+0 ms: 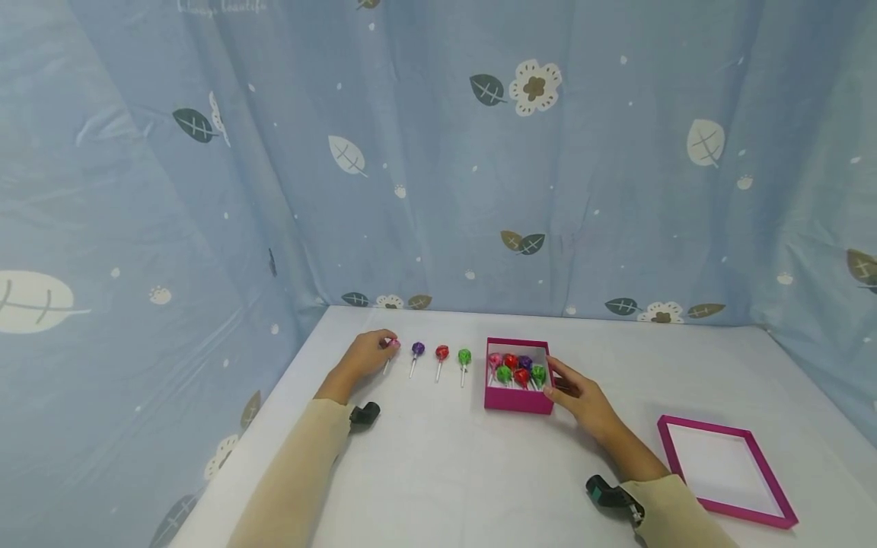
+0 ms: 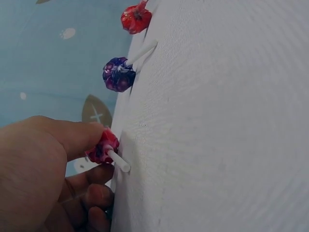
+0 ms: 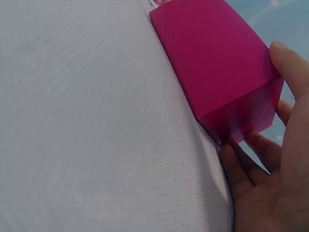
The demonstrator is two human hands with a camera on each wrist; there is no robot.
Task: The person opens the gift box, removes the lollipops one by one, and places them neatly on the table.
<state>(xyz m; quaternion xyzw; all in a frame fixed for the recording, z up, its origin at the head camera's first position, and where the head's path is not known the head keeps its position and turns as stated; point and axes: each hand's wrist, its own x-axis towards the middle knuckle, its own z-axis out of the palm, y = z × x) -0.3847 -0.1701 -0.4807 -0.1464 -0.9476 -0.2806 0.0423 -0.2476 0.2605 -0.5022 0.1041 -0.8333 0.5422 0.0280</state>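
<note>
At the left end of a row, my left hand point(image 1: 370, 354) pinches a pink lollipop point(image 2: 104, 147) by its wrapped head, between thumb and fingers. Its white stick points toward the table's front. To its right lie a purple lollipop point(image 1: 418, 348), a red lollipop point(image 1: 441, 352) and a green lollipop point(image 1: 464, 356), apart from one another. My right hand point(image 1: 582, 399) holds a magenta box point(image 3: 217, 53) at its right side, thumb at the near corner and fingertips against the side wall. Inside the uncovered box sit several lollipops point(image 1: 522, 378) in pink, red, purple and green.
A magenta-rimmed box lid point(image 1: 747, 513) lies with its white inside up at the right of the white table point(image 1: 425, 472). Behind and to the left hangs a blue patterned curtain point(image 1: 438, 152). Each wrist carries a small black device point(image 1: 365, 414).
</note>
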